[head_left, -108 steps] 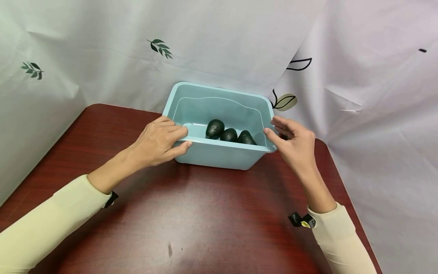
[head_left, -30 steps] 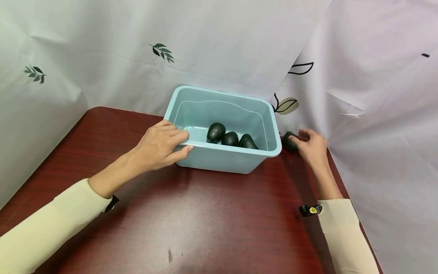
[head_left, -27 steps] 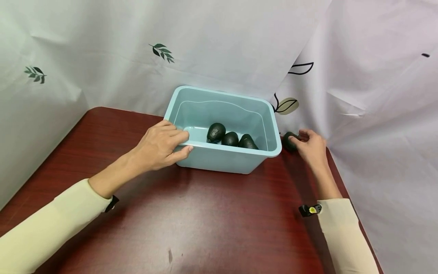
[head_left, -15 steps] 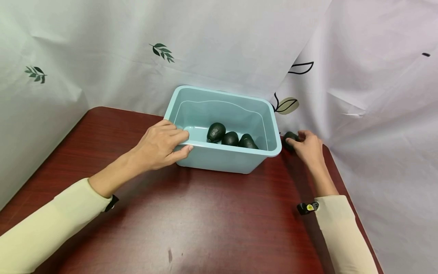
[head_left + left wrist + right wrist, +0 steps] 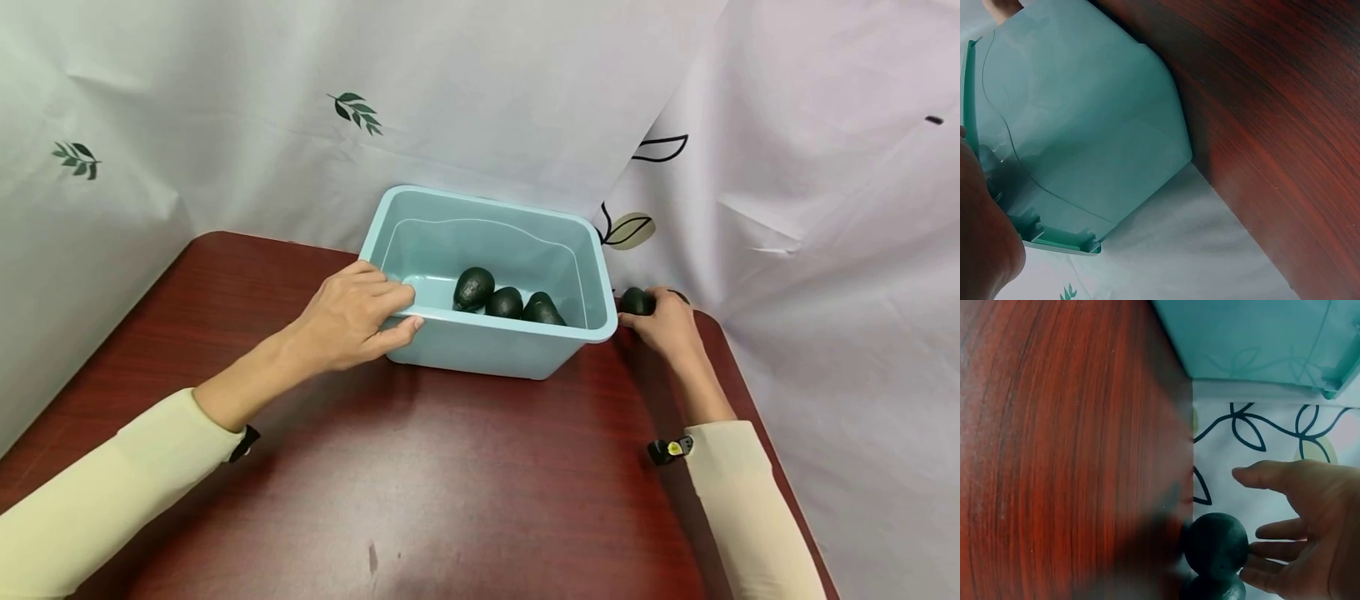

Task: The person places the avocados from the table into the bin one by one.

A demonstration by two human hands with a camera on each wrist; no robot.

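My left hand (image 5: 352, 317) grips the near rim of a light blue plastic bin (image 5: 465, 346), fingers over the edge and thumb outside. Several dark green avocados (image 5: 474, 288) lie on the bin's floor toward the right. Beyond the bin's right side, my right hand (image 5: 667, 325) is beside an avocado (image 5: 637, 301) on the table. The right wrist view shows the fingertips at that avocado (image 5: 1216, 544), while the thumb stands apart from it. A second avocado (image 5: 1216, 589) sits against it, cut off by the frame's lower edge. The left wrist view shows mostly the bin's outer wall (image 5: 1091, 125).
A reddish-brown wooden table (image 5: 450, 483) bears the bin near its back edge. White cloth with leaf prints (image 5: 480, 100) hangs behind and at both sides. The right hand works close to the table's back right corner (image 5: 708, 321).
My right hand has gone from the bin's right rim to the avocado outside it. In the last second it shifted slightly left, uncovering another dark avocado at its right. The left hand stays put.
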